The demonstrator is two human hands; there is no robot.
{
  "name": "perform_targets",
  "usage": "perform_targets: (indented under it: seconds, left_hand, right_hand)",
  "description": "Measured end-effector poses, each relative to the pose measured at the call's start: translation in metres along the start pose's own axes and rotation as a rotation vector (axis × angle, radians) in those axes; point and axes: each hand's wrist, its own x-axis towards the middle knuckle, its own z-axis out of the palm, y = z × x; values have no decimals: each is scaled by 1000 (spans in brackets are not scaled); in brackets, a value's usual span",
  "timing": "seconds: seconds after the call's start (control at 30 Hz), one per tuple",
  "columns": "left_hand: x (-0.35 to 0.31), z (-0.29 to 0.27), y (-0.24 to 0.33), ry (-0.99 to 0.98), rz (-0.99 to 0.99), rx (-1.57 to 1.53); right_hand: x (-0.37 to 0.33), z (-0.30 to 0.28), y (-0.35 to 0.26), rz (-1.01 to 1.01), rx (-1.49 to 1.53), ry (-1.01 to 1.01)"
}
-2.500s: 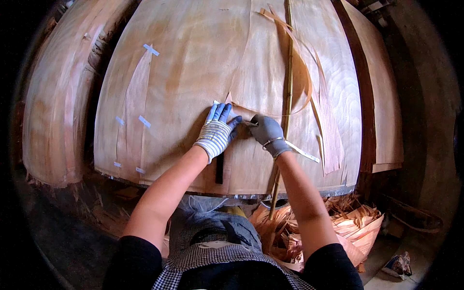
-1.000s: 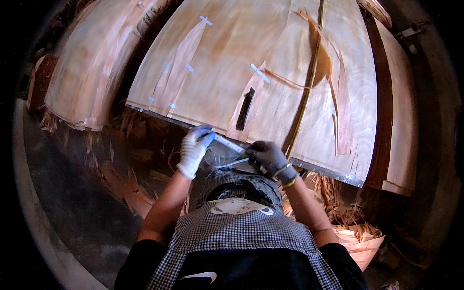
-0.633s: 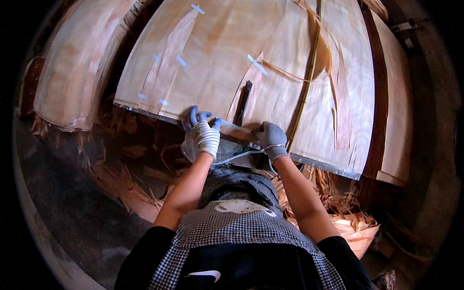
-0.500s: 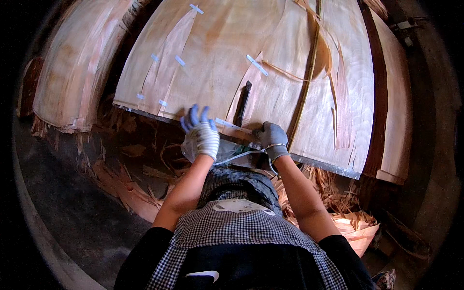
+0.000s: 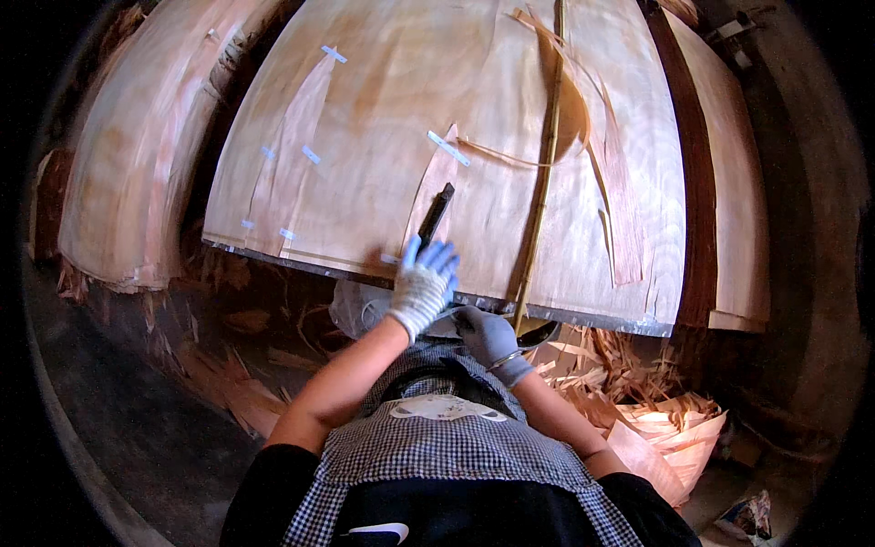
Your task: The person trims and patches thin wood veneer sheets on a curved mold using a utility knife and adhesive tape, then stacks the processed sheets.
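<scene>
Two gloved hands of mine are working at the near edge of a broad wood veneer sheet [image 5: 365, 164]. My left hand [image 5: 426, 283] is reaching over that edge, its blue-tipped fingers stretching out open, gripping nothing, across the foot of a pointed veneer patch [image 5: 436, 178]. The patch is lying on the sheet, with a white tape strip [image 5: 448, 148] crossing its tip. A slim black tool [image 5: 437, 214] is resting on it, just beyond my fingertips; a small tape piece [image 5: 390, 259] is showing just left of them. My grey right hand [image 5: 488, 339] is curling below the edge, near my checked apron [image 5: 456, 456]; I cannot tell whether it is gripping anything. Rightward, a bamboo pole [image 5: 545, 173] is lying lengthwise.
</scene>
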Motion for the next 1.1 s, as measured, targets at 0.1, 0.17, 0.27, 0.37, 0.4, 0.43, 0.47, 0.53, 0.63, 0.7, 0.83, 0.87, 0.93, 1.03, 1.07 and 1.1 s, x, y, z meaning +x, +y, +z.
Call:
perform_targets:
  seconds: [0.1, 0.17, 0.27, 0.37, 0.4, 0.43, 0.47, 0.53, 0.63, 0.7, 0.83, 0.87, 0.93, 1.03, 1.07, 1.1]
  left_hand:
    - [45, -12, -20, -152, -393, -79]
    - [60, -11, -44, -130, -218, 232]
    - [77, -19, -58, 203, -265, 164]
    - [42, -2, -25, 172, -62, 27]
    - [30, 12, -27, 133, 19, 55]
    - [29, 14, -24, -4, -14, 43]
    - [28, 14, -24, -1, -29, 50]
    - [31, 13, -26, -19, -37, 47]
    - [34, -2, -41, 153, -150, 119]
    - [18, 11, -87, 158, -410, 170]
    - [27, 2, -99, 141, -496, -137]
    - [37, -5, -93, 235, -595, -224]
    - [56, -19, -91, 207, -481, 3]
    - [93, -18, -99, -68, -348, 21]
    - [93, 1, -139, 13, -322, -94]
    - [97, 12, -156, -17, -343, -194]
  right_hand:
    - [-14, -6, 15, -8, 284, 26]
    - [-19, -15, 12, -6, 290, 31]
    - [-33, -11, 28, 94, 332, 56]
    - [-52, 2, 34, 184, 575, 20]
    - [-55, 5, 27, 199, 672, 5]
    - [-57, 1, 22, 126, 639, 20]
    - [-59, -6, 15, 53, 605, 36]
    - [-62, 1, 18, -12, 597, 61]
    - [-66, -1, 23, 98, 692, 138]
    - [-71, -10, 14, 279, 820, 67]
    - [-83, -7, 35, 345, 977, 182]
    - [-84, -12, 35, 411, 1008, 193]
    - [-96, -22, 29, 567, 1071, 244]
    - [-114, -14, 36, 627, 1167, 427]
    - [-115, -17, 33, 605, 1180, 471]
    - [-122, -8, 51, 583, 1186, 529]
